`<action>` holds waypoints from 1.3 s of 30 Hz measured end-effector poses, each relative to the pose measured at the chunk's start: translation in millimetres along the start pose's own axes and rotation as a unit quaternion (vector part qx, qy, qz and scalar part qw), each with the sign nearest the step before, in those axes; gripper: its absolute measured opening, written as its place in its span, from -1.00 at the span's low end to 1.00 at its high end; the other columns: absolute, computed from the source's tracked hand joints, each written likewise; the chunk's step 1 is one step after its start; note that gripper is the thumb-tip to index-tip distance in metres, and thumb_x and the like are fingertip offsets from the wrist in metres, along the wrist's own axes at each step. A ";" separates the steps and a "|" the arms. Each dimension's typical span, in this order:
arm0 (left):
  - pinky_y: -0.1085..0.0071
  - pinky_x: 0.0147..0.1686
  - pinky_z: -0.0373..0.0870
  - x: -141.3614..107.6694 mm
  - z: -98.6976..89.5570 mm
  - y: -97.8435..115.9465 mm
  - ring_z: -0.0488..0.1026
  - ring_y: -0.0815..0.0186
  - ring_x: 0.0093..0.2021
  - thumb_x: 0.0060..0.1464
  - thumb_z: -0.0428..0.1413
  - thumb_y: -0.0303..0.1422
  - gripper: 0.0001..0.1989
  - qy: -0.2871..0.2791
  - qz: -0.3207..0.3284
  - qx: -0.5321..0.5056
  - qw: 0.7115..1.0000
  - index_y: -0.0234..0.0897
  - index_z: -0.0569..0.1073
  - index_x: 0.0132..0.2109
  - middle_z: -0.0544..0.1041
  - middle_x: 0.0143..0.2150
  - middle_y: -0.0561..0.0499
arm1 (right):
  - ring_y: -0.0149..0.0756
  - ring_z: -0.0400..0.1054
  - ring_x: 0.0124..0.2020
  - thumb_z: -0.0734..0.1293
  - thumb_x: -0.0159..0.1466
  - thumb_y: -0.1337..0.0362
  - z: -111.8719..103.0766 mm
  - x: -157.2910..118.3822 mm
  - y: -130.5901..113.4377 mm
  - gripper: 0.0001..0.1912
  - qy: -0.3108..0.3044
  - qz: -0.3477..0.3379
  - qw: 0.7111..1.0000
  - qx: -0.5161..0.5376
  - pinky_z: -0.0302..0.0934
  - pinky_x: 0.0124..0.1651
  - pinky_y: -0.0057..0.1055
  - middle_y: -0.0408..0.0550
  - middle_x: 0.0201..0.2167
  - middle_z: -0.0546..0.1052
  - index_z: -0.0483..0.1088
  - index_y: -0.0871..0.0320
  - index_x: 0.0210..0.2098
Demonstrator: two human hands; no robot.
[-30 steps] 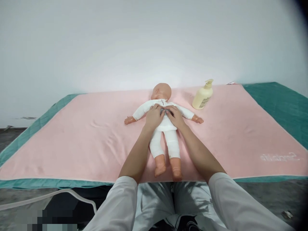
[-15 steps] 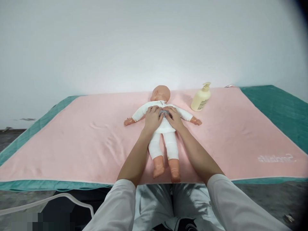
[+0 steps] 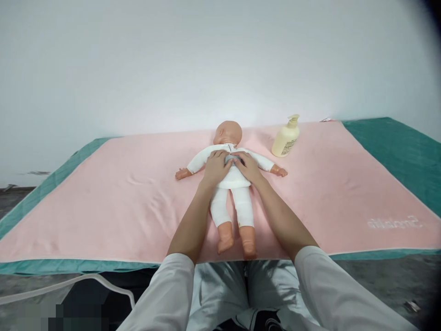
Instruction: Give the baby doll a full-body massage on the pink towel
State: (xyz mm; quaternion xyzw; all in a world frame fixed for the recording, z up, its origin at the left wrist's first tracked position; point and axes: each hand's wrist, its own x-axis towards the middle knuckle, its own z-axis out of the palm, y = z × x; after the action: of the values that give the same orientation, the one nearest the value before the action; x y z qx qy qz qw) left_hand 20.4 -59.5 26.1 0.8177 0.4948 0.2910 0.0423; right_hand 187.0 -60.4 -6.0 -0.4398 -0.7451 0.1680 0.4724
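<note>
A baby doll (image 3: 234, 180) with a white cloth body lies face down on a pink towel (image 3: 113, 207), its arms spread to the sides and its feet towards me. My left hand (image 3: 216, 166) rests flat on the left side of the doll's upper back, fingers stretched out. On the right side of the back, my right hand (image 3: 248, 166) also lies flat with its fingers extended inward. Both thumbs point towards the middle of the back. Neither hand grips anything. A greyish patch shows between the hands.
A pale yellow pump bottle (image 3: 285, 139) stands on the towel beyond the doll's right-hand arm. Green cloth (image 3: 396, 147) shows under the towel at the edges. A white wall (image 3: 213, 59) rises behind. A pale cable (image 3: 69, 280) hangs at the lower left.
The whole view has shifted slightly. Both hands stay on the doll's back; the left hand's fingers appear to have moved slightly up the back.
</note>
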 end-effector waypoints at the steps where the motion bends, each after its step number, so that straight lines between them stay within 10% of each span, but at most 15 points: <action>1: 0.14 0.26 0.21 0.5 -0.3 -1.3 0.34 0.07 0.18 0.24 0.01 -0.28 -0.64 0.000 0.003 -0.004 1.000 -0.34 0.48 0.08 0.53 0.11 -0.13 | -0.11 0.38 0.10 0.18 0.36 0.15 -0.1 1.2 0.4 -0.68 -0.002 0.003 1.000 -0.002 0.21 0.24 0.00 -0.05 0.02 0.55 0.46 -0.02 0.02; 39: 0.10 0.28 0.16 -4.2 3.8 -7.1 0.25 0.09 0.25 0.23 0.00 -0.26 -0.57 -0.008 -0.029 -0.028 0.999 -0.25 0.40 0.20 0.40 0.28 -0.06 | -0.14 0.28 0.24 0.19 0.36 0.13 5.9 1.6 10.7 -0.60 -0.025 -0.021 0.999 0.004 0.11 0.34 0.01 -0.08 0.19 0.46 0.36 -0.05 0.17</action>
State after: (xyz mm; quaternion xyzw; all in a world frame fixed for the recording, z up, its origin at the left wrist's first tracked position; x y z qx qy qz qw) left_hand 15.4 -58.6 18.6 0.8040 0.5095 0.2965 0.0778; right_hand 187.0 -52.1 -15.2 -0.4177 -0.7653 0.1713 0.4587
